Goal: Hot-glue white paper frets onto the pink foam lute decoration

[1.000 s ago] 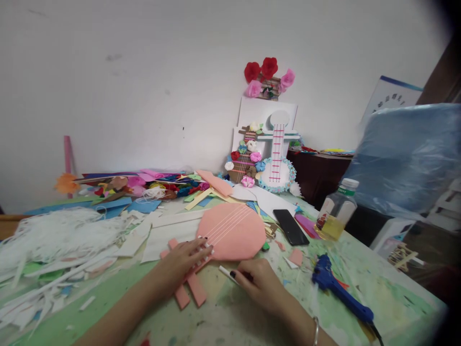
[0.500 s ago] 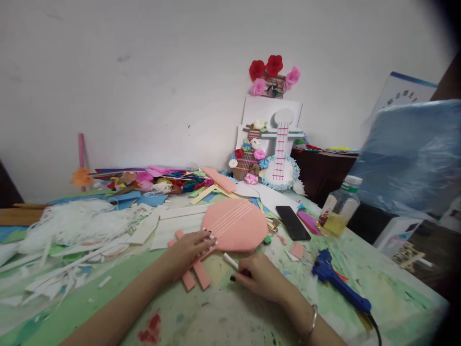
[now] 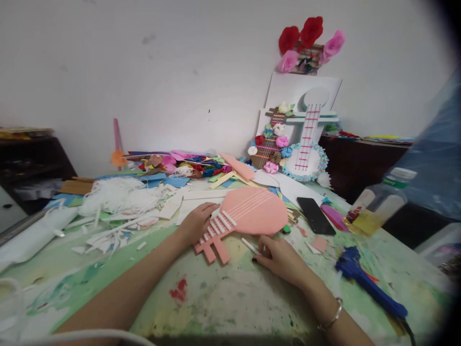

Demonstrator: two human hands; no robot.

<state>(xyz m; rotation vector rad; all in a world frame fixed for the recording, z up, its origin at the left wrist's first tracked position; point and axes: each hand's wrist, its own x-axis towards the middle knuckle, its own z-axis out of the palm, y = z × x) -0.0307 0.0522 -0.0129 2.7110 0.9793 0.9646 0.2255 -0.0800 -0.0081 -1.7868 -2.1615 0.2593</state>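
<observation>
A pink craft lute (image 3: 254,211) with a round body lies on the table. White strings run over the body, and several white crossbars (image 3: 216,227) line its neck; pink pegs (image 3: 215,250) stick out on the near side. Along the neck's far edge lies my left hand (image 3: 197,222), fingers stretched out and resting against it. My right hand (image 3: 279,255) is on the table in front of the body, its fingers pinching a thin white stick (image 3: 250,246). The tip of that stick points toward the neck, apart from the lute.
To the right lie a blue glue gun (image 3: 369,283), a black phone (image 3: 315,216) and a bottle (image 3: 380,204) with yellow liquid. White shredded paper (image 3: 118,197) and scraps cover the left side. Finished flowered craft instruments (image 3: 306,139) lean at the back wall.
My view has turned left, so things appear farther right. My left hand has shifted off the neck's crossbars, uncovering them. The right hand still pinches the white stick.
</observation>
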